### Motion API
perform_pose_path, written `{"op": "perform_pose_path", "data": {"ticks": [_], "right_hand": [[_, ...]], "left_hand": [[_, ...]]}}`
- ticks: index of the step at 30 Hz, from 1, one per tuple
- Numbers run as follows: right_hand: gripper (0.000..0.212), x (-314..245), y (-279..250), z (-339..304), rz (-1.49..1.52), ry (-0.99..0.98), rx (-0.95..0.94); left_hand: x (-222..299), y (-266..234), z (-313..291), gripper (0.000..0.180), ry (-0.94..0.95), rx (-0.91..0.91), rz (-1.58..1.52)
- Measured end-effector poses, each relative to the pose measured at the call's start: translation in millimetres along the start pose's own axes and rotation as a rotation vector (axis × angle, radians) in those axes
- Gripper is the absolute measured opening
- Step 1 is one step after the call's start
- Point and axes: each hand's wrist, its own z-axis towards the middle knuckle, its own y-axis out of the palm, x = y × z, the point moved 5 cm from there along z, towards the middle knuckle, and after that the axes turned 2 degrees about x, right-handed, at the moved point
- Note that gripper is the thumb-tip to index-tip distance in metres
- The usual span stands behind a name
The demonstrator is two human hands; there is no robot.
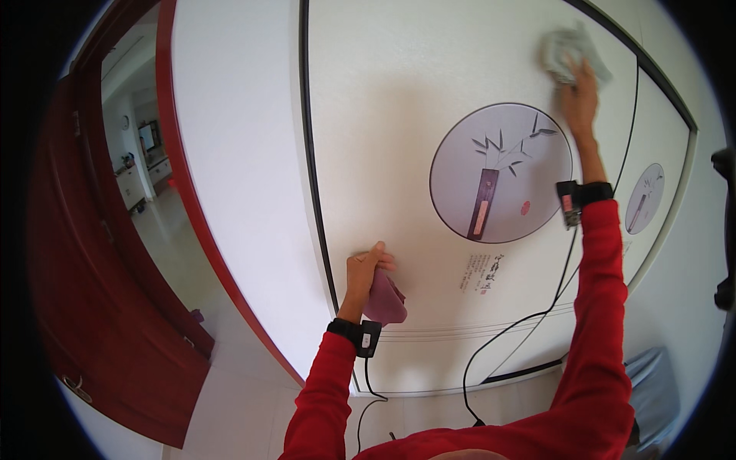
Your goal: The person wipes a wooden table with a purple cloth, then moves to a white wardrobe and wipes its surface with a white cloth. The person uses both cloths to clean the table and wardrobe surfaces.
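1. The grey cloth (566, 54), motion-blurred, is at the far right of the white panel (368, 146), grasped by the right hand (580, 96).
2. Spreading it flat under the fingers, with light, even pressure, would probably work best.
3. The purple cloth (386, 302) hangs at the near left, apparently gripped in the left hand's (363, 274) curled fingers.
4. To its right stands small dark lettering (480, 272); farther, the round picture (456, 165) bears a red seal mark (525, 208). No brand is legible.

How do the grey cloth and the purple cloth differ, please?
The grey cloth is higher, in the right hand; the purple cloth is lower, in the left hand. The grey cloth looks blurred, the purple cloth sharper. Both are held at the white panel.
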Motion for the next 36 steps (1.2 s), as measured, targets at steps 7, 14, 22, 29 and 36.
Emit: {"op": "perform_pose_path", "data": {"ticks": [7, 14, 22, 29, 36], "right_hand": [[0.044, 120.2, 8.0, 16.2, 0.123, 0.770, -0.199], [0.045, -68.5, 87.8, 89.1, -0.291, 0.322, -0.206], [0.048, -292.3, 75.8, 21.7, 0.296, -0.229, -0.061], [0.045, -335.9, 22.0, -127.8, 0.342, -0.472, -0.425], [0.040, -323.6, -11.0, -196.2, 0.470, -0.526, -0.698]], "left_hand": [[-5.7, -3.1, 6.4, 0.044, 0.027, -0.038, -0.001], [-14.5, -6.0, 10.6, 0.046, 0.003, -0.043, -0.055], [-21.4, -10.4, 14.6, 0.048, -0.026, 0.000, -0.005], [-22.2, -9.4, 13.6, 0.046, -0.026, -0.001, 0.010], [-26.8, -16.2, 16.5, 0.044, 0.027, -0.026, 0.045]]}}
